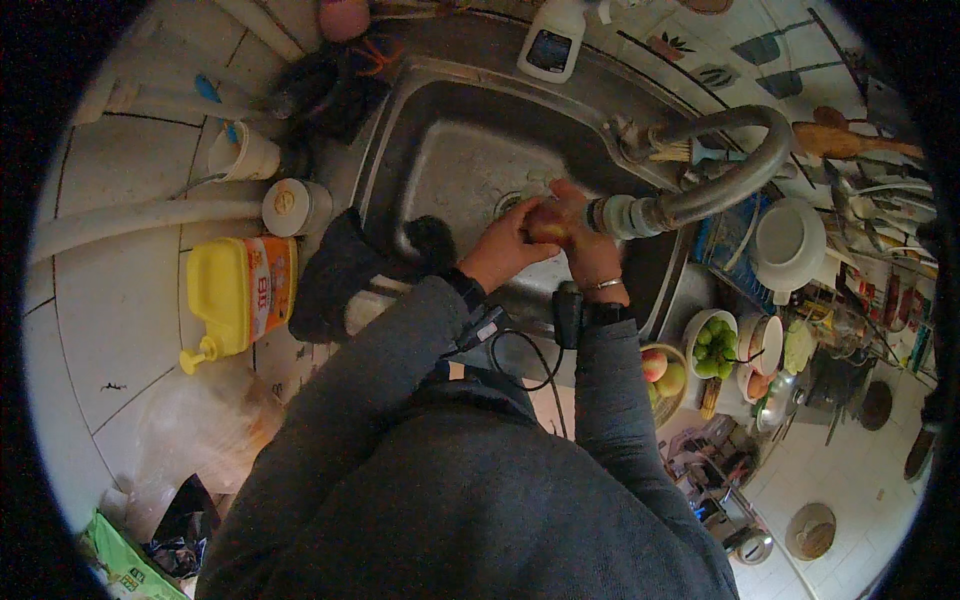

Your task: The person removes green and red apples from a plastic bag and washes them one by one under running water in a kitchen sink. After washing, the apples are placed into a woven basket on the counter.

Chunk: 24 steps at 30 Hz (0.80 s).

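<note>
Over a stainless steel sink (465,161), my left hand (501,247) curls its fingers and thumb around a reddish round fruit, apparently an apple (546,225). My right hand (598,259) presses against the fruit's other side, its fingers partly hidden by the tap's spout. That curved metal faucet (724,199) ends in a pale nozzle (626,217) just above my right hand. Below the hands, part of the drain (508,202) shows. Whether water is running is hard to make out.
A dark cloth (337,277) hangs over the sink's left rim. Left of it stand a yellow pump jug (217,289) and a lidded white container (292,208). A white bottle (553,45) stands behind. Right are a fruit basket (671,401), a bowl of green fruit (697,319) and a dish rack (724,251).
</note>
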Each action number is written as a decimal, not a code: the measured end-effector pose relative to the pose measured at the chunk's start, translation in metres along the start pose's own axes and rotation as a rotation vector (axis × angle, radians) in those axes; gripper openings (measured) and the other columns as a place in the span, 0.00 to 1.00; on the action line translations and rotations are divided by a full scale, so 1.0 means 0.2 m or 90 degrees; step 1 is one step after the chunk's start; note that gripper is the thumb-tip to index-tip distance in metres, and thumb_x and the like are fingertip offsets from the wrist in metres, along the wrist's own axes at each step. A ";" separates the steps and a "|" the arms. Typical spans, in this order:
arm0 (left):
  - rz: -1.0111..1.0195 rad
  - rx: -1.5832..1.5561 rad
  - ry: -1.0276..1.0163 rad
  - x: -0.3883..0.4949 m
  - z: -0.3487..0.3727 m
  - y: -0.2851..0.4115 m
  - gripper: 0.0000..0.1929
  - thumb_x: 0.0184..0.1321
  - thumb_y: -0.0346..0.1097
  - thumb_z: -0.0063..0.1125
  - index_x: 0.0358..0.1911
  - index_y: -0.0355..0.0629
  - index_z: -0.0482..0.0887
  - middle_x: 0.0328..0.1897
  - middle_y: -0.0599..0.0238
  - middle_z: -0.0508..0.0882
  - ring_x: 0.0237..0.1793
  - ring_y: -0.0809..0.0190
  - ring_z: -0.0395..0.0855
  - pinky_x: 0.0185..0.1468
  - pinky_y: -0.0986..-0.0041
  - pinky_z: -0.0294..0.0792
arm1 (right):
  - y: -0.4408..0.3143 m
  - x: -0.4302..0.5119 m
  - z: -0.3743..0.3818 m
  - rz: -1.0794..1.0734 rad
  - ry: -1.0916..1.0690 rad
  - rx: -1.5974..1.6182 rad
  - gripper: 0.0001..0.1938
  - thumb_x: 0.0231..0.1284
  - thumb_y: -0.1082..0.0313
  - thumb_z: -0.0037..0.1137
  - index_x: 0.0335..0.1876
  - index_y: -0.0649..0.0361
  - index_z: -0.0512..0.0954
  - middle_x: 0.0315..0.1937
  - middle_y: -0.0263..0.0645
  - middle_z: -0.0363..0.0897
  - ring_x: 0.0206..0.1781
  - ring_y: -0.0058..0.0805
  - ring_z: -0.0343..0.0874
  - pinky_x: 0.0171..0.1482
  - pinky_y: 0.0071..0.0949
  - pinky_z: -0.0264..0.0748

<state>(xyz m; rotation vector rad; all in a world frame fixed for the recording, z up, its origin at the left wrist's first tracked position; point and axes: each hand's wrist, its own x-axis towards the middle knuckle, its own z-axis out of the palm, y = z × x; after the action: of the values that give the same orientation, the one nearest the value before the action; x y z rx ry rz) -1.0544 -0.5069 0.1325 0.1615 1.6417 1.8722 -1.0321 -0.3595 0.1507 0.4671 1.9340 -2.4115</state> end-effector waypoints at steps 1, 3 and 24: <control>0.004 0.056 0.034 0.00 0.00 -0.02 0.30 0.50 0.37 0.66 0.59 0.42 0.69 0.52 0.61 0.78 0.53 0.62 0.76 0.56 0.71 0.69 | 0.00 -0.01 0.01 0.011 0.000 -0.144 0.22 0.57 0.61 0.59 0.56 0.60 0.71 0.53 0.40 0.75 0.54 0.31 0.74 0.54 0.29 0.72; -0.016 0.182 0.061 0.03 -0.03 -0.06 0.37 0.45 0.36 0.70 0.62 0.41 0.66 0.55 0.55 0.78 0.53 0.59 0.78 0.55 0.71 0.70 | 0.01 -0.02 0.04 0.024 0.002 -0.240 0.25 0.54 0.59 0.62 0.56 0.61 0.71 0.52 0.39 0.76 0.53 0.31 0.75 0.53 0.29 0.73; -0.077 0.030 -0.047 0.01 -0.05 0.02 0.35 0.47 0.34 0.68 0.61 0.40 0.66 0.54 0.54 0.77 0.54 0.56 0.76 0.54 0.67 0.70 | 0.06 -0.05 -0.04 -0.086 -0.050 -0.393 0.25 0.59 0.55 0.53 0.62 0.54 0.68 0.54 0.41 0.76 0.55 0.39 0.76 0.58 0.33 0.70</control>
<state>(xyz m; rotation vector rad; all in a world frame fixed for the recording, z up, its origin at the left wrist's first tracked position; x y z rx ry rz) -1.0628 -0.5136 0.1336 0.1461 1.6095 1.7180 -1.0184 -0.3567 0.1403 0.2124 2.5693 -1.7041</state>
